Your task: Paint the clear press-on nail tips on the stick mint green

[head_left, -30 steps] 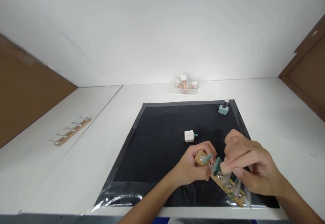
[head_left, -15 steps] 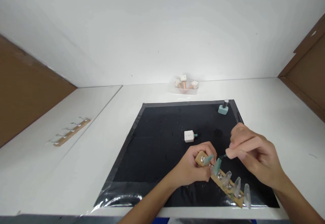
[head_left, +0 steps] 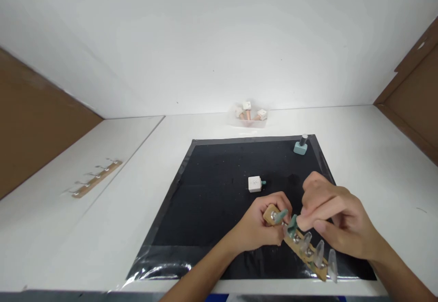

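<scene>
My left hand [head_left: 260,227] grips the near end of a wooden strip [head_left: 310,260] that carries several false nail tips on pins. Two tips at that end [head_left: 282,215] are teal; the others [head_left: 319,252] are clear. My right hand [head_left: 330,217] is pinched shut just above the second teal tip, its fingertips touching it; what it holds is too small to make out. A white cube-shaped cap with a teal stub [head_left: 255,183] lies on the black mat [head_left: 212,201] beyond my hands. A teal polish bottle with a dark cap [head_left: 301,145] stands at the mat's far right corner.
A second wooden strip with pins [head_left: 96,179] lies far left on the white table [head_left: 376,156]. Several small pink bottles with white caps [head_left: 249,111] sit in a clear tray by the back wall. Brown cardboard panels rise at both sides.
My right hand lifted away from the strip to the upper right half a second ago, then came back down onto the second teal tip. My left hand has stayed put.
</scene>
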Motion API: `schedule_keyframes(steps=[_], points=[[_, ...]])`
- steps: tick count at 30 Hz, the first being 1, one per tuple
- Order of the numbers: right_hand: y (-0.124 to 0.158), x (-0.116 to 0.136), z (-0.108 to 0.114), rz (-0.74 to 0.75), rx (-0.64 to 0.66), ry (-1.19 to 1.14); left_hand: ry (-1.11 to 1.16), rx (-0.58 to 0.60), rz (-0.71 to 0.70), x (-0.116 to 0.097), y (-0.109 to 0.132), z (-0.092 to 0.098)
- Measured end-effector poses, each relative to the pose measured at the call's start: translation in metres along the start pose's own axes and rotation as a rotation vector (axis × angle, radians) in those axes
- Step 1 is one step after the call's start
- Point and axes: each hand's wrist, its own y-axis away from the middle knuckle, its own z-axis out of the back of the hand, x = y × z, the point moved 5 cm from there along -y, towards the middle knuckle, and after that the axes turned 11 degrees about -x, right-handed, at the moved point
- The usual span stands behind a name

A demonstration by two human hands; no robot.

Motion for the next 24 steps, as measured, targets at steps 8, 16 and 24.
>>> schedule_keyframes(steps=[8, 16, 24], points=[[-0.001, 0.0, 0.004, 0.028, -0.029, 0.011, -0.011, 0.013, -0.002, -0.001, -0.001, -0.001], [-0.002, -0.004, 0.005, -0.027, -0.022, 0.132, -0.038, 0.024, -0.019, -0.002, -0.002, -0.001], [0.0, -0.004, 0.003, -0.023, 0.018, 0.08, -0.049, 0.008, -0.01, -0.002, -0.002, -0.002]])
